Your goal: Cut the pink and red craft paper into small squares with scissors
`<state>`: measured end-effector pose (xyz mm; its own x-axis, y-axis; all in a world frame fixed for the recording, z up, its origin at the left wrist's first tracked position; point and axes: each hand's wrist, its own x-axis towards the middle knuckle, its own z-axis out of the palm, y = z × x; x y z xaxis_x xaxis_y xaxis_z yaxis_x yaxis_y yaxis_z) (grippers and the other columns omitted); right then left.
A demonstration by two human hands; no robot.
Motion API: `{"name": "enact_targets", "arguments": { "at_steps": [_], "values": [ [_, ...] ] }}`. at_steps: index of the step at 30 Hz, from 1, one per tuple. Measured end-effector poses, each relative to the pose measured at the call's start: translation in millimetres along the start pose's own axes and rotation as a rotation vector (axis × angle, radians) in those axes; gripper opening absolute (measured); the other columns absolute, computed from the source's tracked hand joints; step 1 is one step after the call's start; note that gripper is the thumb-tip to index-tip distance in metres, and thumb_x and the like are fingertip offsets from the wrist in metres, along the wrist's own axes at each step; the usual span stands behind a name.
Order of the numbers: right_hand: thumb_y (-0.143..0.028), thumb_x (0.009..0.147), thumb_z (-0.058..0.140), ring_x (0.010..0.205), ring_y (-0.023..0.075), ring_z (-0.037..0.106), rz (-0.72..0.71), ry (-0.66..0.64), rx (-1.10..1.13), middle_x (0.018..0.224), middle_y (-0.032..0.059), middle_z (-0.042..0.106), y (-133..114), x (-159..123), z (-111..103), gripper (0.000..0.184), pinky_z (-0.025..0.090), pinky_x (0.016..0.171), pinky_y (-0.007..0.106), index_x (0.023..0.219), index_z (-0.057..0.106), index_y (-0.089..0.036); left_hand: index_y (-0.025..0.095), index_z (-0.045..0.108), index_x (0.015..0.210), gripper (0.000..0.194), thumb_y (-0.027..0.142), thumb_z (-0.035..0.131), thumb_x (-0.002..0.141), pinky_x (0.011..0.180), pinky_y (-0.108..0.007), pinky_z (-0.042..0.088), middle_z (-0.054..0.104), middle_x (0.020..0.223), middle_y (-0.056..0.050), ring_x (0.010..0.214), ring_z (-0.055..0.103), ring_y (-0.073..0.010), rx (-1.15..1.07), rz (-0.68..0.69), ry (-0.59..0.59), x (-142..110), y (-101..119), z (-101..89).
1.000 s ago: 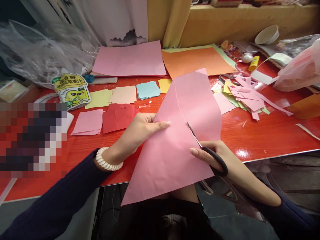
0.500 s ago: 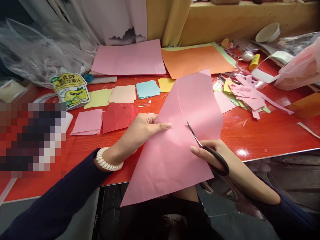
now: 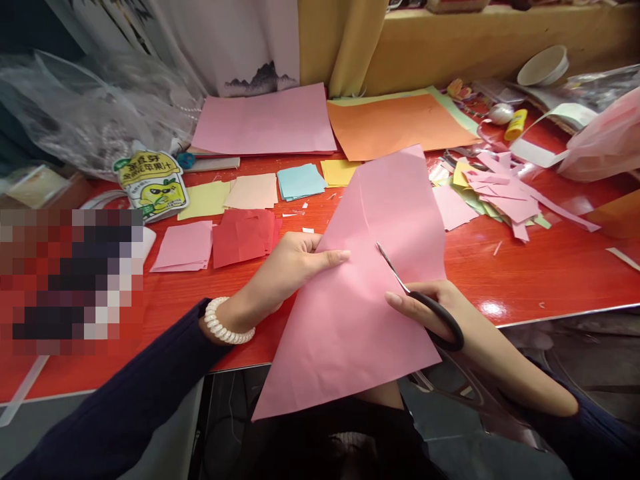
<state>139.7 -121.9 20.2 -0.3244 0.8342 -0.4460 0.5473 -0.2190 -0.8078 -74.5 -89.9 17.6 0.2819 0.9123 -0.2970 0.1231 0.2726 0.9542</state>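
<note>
While the cut ran: the pink sheet (image 3: 370,280) hung over the bench's near edge.
Left hand (image 3: 295,263): fingers pinched its left edge.
Right hand (image 3: 440,313): fingers closed through scissors (image 3: 420,303), blades slightly parted.
Next: likely steady closing strokes upward.

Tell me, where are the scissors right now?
The scissors are in the person's right hand, right of centre in the head view, blades lying on the big pink sheet that the left hand grips at its left edge.
</note>
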Motion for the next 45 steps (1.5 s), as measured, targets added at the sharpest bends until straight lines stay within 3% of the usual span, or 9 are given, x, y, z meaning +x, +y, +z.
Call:
{"name": "enact_targets", "arguments": {
  "at_steps": [20, 45],
  "values": [
    [-0.054, 0.078, 0.057, 0.053, 0.0090, 0.017, -0.003, 0.063, 0.001, 0.061, -0.0040, 0.017, -1.3, 2.2, 3.3, 0.052, 0.011, 0.046, 0.026, 0.058, 0.022, -0.021, 0.013, 0.065, 0.073, 0.025, 0.038, 0.067, 0.073, 0.059, -0.027, 0.052, 0.070, 0.082, -0.007, 0.072, 0.066, -0.0185, -0.039, -0.057, -0.068, -1.4, -0.2, 2.4],
    [-0.059, 0.077, 0.056, 0.049, 0.0079, 0.020, -0.058, 0.073, -0.037, 0.059, -0.0048, 0.018, 1.0, 5.6, 1.3, 0.054, 0.013, 0.045, 0.026, 0.055, 0.024, -0.020, 0.013, 0.068, 0.076, 0.022, 0.035, 0.068, 0.074, 0.056, -0.023, 0.050, 0.070, 0.080, -0.006, 0.066, 0.065, -0.0143, -0.087, -0.086, -0.122, -2.8, -1.0, 4.4]
  ]
}}
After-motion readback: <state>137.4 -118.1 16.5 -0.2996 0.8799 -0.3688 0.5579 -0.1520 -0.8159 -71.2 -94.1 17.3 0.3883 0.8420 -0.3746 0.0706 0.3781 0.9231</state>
